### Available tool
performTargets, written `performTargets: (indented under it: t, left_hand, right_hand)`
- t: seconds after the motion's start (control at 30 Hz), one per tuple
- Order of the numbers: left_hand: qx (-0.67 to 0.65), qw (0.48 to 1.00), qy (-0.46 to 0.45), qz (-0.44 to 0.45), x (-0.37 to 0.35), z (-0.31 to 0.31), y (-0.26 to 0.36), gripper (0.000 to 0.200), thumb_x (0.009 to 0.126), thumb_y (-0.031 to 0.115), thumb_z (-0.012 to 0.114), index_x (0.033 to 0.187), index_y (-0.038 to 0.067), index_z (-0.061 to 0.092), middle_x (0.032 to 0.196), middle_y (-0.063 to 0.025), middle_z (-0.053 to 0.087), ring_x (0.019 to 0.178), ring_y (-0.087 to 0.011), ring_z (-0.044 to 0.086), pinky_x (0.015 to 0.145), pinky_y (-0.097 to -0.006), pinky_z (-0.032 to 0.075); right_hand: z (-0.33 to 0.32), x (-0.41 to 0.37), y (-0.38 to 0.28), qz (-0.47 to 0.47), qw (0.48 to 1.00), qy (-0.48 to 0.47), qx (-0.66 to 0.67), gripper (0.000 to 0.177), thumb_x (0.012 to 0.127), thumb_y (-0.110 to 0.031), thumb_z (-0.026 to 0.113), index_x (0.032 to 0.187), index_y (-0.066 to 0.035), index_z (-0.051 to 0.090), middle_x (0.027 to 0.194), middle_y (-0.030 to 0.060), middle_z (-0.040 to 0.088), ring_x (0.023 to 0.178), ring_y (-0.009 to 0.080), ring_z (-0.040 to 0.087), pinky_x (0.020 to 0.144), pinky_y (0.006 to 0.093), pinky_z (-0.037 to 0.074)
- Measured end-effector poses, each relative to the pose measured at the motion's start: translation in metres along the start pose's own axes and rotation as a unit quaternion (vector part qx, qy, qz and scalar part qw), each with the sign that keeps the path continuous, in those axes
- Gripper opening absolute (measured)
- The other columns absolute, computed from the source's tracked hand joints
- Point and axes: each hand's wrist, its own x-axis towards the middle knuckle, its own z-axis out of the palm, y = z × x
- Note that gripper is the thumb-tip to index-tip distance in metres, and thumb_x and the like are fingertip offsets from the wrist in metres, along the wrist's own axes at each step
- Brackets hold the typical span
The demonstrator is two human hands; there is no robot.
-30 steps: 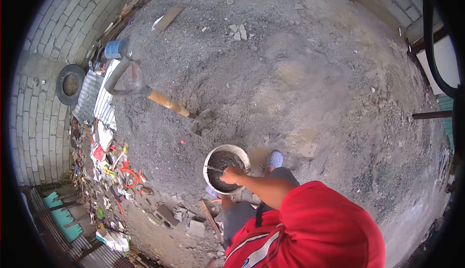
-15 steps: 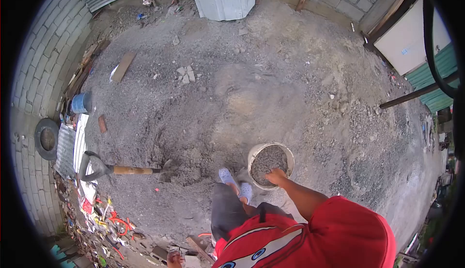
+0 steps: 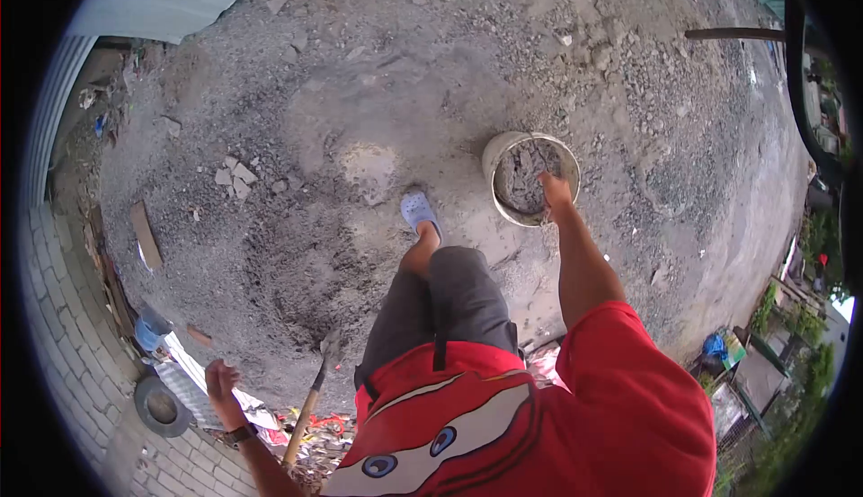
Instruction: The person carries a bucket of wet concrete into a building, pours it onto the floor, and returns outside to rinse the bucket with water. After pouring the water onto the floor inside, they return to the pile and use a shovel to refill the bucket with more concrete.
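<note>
My right hand is closed at the near side of a round, off-white bucket, its fingers over the opening. The handle itself is hard to make out under them. Grey, wet-looking gravelly mix lies inside the bucket. Out to the left, my left hand hangs with loosely bent fingers and holds nothing; a dark band circles its wrist. Between that hand and my legs, a shovel with a wooden shaft lies with its blade at the dark, churned gravel.
Broken pale slabs and a wooden board lie on the gravel to the left. A blue bucket, a tyre and a block wall line the left edge. A dark pole juts in at upper right.
I have turned to the right and stepped forward, carrying the bucket along in my right hand. My left hand has come up from the bottom edge and swung out to the left.
</note>
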Motion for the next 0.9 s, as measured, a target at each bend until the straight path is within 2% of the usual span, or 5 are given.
performTargets:
  t: [0.1, 0.27, 0.33, 0.57, 0.9]
  left_hand:
    - [-0.011, 0.99, -0.003, 0.141, 0.115, 0.027, 0.205, 0.032, 0.101, 0.026, 0.055, 0.121, 0.001, 0.059, 0.094, -0.0027, 0.06, 0.087, -0.0117, 0.058, 0.081, -0.0294, 0.049]
    - [0.18, 0.948, -0.143, 0.218, 0.235, 0.089, 0.37, 0.022, 0.097, 0.02, 0.059, 0.113, 0.004, 0.061, 0.091, -0.0031, 0.063, 0.086, -0.0133, 0.06, 0.081, -0.0298, 0.05]
    - [0.226, 0.938, -0.177, 0.193, 0.289, 0.109, 0.376, 0.019, 0.094, 0.019, 0.063, 0.107, 0.005, 0.062, 0.088, -0.0044, 0.065, 0.083, -0.0142, 0.062, 0.076, -0.0309, 0.051]
    - [0.31, 0.902, -0.27, -0.133, 0.417, 0.099, 0.364, 0.027, 0.088, 0.026, 0.07, 0.097, 0.002, 0.064, 0.081, -0.0105, 0.069, 0.067, -0.0189, 0.067, 0.062, -0.0327, 0.055]
    - [0.141, 0.958, -0.099, -0.228, 0.566, 0.024, 0.477, 0.025, 0.088, 0.024, 0.069, 0.096, 0.002, 0.064, 0.075, -0.0099, 0.068, 0.062, -0.0176, 0.066, 0.055, -0.0321, 0.054]
  right_hand:
    - [0.004, 0.01, 0.05, -0.005, 0.998, 0.042, 0.051, 0.032, 0.08, -0.037, 0.061, 0.075, -0.006, 0.062, 0.051, 0.0031, 0.039, 0.041, 0.0167, 0.036, 0.041, 0.0356, 0.026]
    - [0.003, -0.041, -0.012, 0.032, 0.996, 0.028, -0.076, 0.059, 0.079, -0.046, 0.066, 0.117, -0.001, 0.069, 0.109, 0.0222, 0.07, 0.107, 0.0329, 0.065, 0.093, 0.0402, 0.047]
    - [-0.002, -0.011, -0.01, 0.024, 0.998, 0.044, -0.047, 0.05, 0.079, -0.044, 0.065, 0.093, 0.003, 0.075, 0.08, 0.0164, 0.071, 0.08, 0.0266, 0.069, 0.074, 0.0392, 0.05]
    - [-0.003, 0.029, -0.129, 0.01, 0.975, -0.02, -0.221, 0.039, 0.081, -0.038, 0.061, 0.094, -0.003, 0.073, 0.095, 0.0258, 0.07, 0.084, 0.0404, 0.068, 0.076, 0.0487, 0.051]
    - [0.073, 0.054, -0.438, 0.136, 0.981, -0.069, -0.12, 0.026, 0.088, -0.03, 0.058, 0.096, -0.006, 0.064, 0.072, 0.013, 0.059, 0.048, 0.0272, 0.055, 0.042, 0.0411, 0.045]
